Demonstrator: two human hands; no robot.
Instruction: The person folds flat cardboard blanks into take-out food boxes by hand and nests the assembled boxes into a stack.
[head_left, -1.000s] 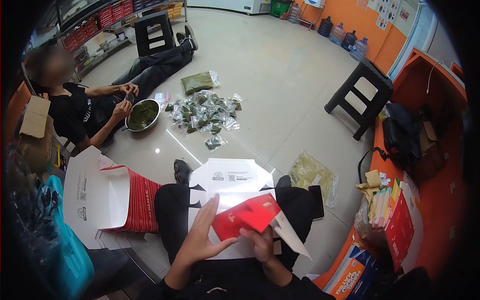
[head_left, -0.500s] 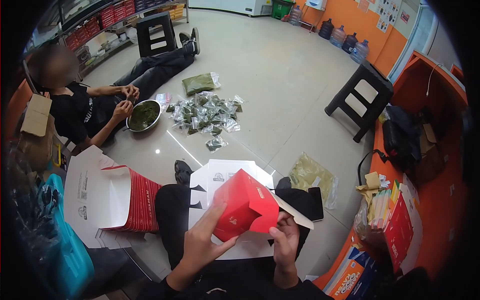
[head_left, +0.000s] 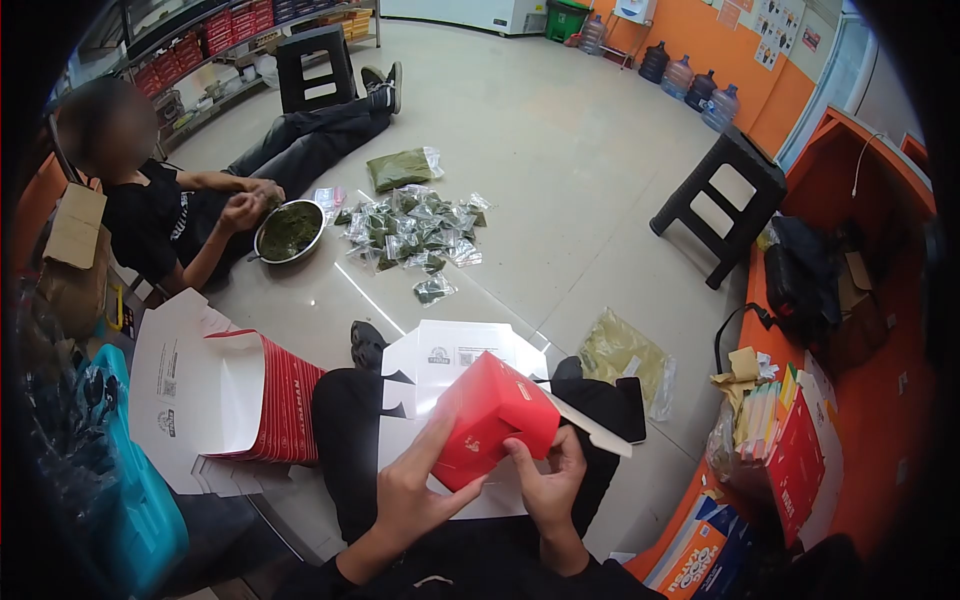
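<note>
A partly folded red paper box point(head_left: 490, 405) is held tilted over my lap. My left hand point(head_left: 425, 490) grips its left side, with the thumb along the lower edge. At the lower right, my right hand point(head_left: 550, 485) has its thumb against the red end panel and its fingers behind the box. A pale flap point(head_left: 592, 425) sticks out from the box's right side. Beneath the box, a flat white printed carton sheet point(head_left: 425, 355) lies across my legs. A stack of nested red boxes point(head_left: 290, 400) with white insides stands to my left.
A co-worker point(head_left: 150, 225) sits at left by a metal bowl point(head_left: 290, 232) of green contents. Small green-filled bags point(head_left: 410, 225) lie in a pile ahead. A black stool point(head_left: 720, 205) and an orange shelf point(head_left: 760, 330) stand at right. A phone point(head_left: 632, 408) is by my right knee.
My right hand has shifted left and up, its thumb now on the end panel. The red flap that jutted out there is folded in. The co-worker's hands have moved slightly.
</note>
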